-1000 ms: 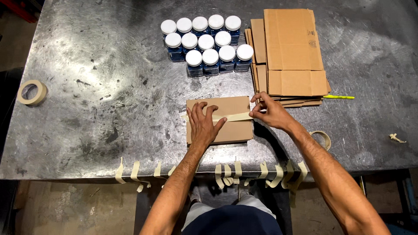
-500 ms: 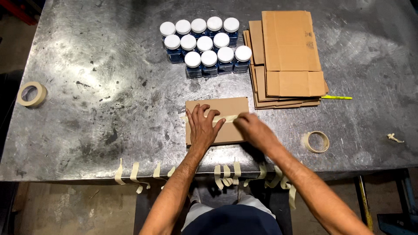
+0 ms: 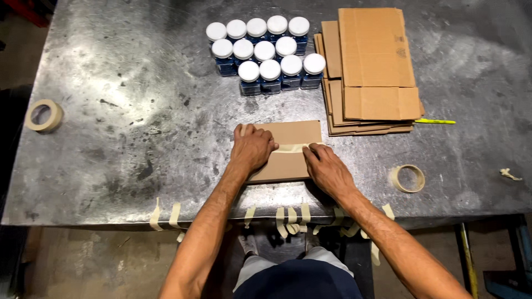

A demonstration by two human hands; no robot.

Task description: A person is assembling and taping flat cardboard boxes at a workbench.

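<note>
A small brown cardboard box (image 3: 293, 135) lies flat on the grey metal table (image 3: 122, 111), near its front edge. A strip of beige tape (image 3: 292, 148) runs across the box's top. My left hand (image 3: 252, 148) rests palm down on the box's left half, fingers spread over the tape's left end. My right hand (image 3: 326, 168) presses on the box's right side, fingertips on the tape's right end. Neither hand holds anything.
Several blue jars with white lids (image 3: 266, 52) stand in rows at the back. A stack of flattened cardboard (image 3: 371, 72) lies to their right, a yellow pen (image 3: 435, 121) beside it. Tape rolls sit at left (image 3: 43, 115) and right (image 3: 408, 178). Cut tape strips (image 3: 291, 216) hang off the front edge.
My right hand has drawn back from the box's far right corner to its near right side, along the tape. The left hand stays flat on the box.
</note>
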